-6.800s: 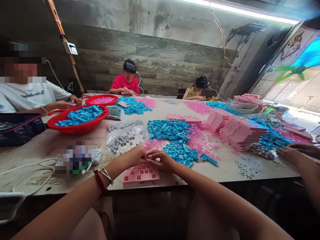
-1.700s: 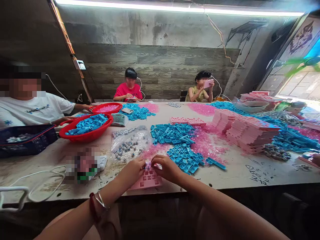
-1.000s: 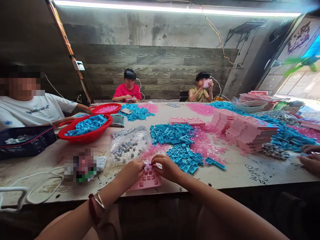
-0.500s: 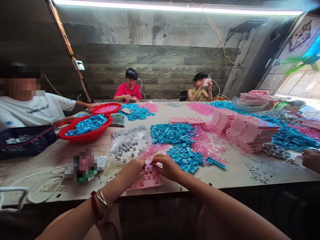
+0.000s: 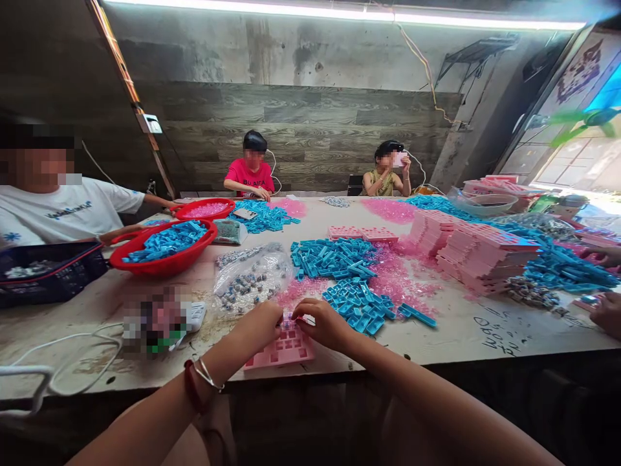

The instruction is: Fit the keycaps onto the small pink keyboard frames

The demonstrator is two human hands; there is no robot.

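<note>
A pink plastic panel with rows of square holes lies flat near the table's front edge. Over its far end, my left hand has its fingers bent down and closed, their tips partly hidden. My right hand meets it from the other side, thumb and forefinger pinched at the panel's far edge. Whatever small piece sits between the fingertips is too small to make out. Just beyond the hands are loose clear-pink pieces, a pile of blue plastic trays and a clear bag of small grey metal-like parts.
Stacked pink panels stand at the right, beside small grey parts. Red baskets and a dark blue basket stand left, near a white cable. Co-workers sit across and left; another person's hand shows at the right edge.
My hands stay at the panel's far end, my left forearm slightly shifted. Across the table, the person in red has moved an arm. More of a co-worker's hands shows at the right edge.
</note>
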